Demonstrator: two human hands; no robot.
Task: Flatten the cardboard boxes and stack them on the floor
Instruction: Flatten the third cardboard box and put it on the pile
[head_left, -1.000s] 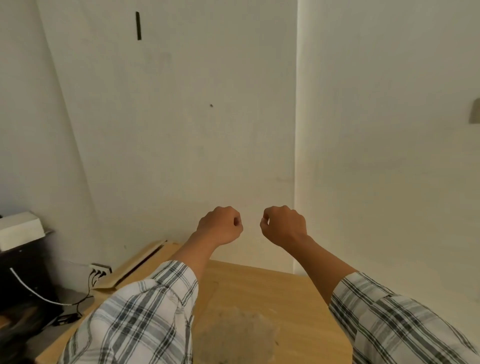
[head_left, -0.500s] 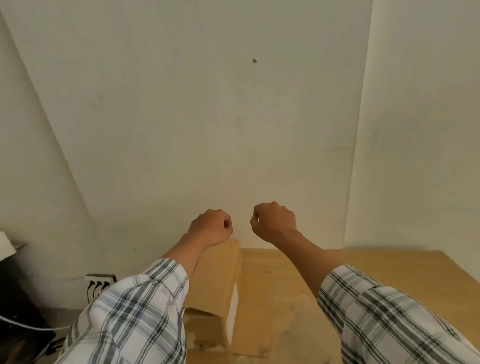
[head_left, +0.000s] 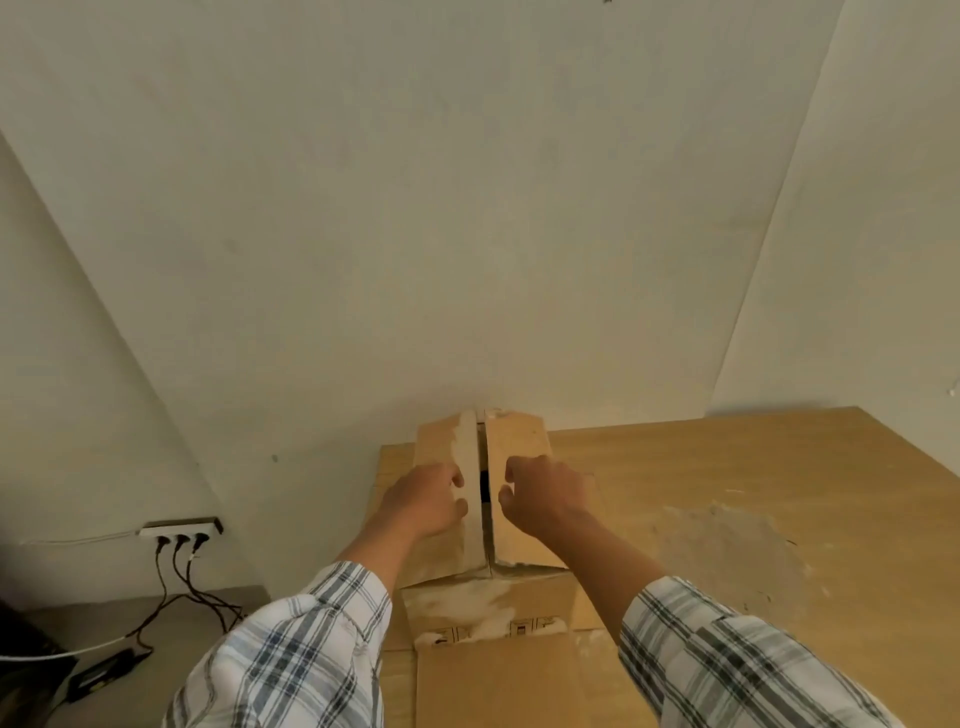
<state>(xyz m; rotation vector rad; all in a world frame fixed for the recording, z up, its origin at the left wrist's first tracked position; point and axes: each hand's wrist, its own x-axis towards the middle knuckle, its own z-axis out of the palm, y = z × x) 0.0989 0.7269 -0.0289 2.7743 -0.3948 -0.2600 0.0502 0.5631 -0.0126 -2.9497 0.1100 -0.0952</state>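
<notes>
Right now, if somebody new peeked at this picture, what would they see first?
First, the two hands, left hand and right hand, resting on top of a cardboard box by the wall, one on each side of the slit between its top flaps. Then the checked sleeves at the bottom. Low on the left, a power strip with three black plugs.

wooden table, wall power strip, black cables.

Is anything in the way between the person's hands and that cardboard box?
Nothing visible. The left hand and right hand are already at the box, one on each top flap beside the centre seam.
</notes>
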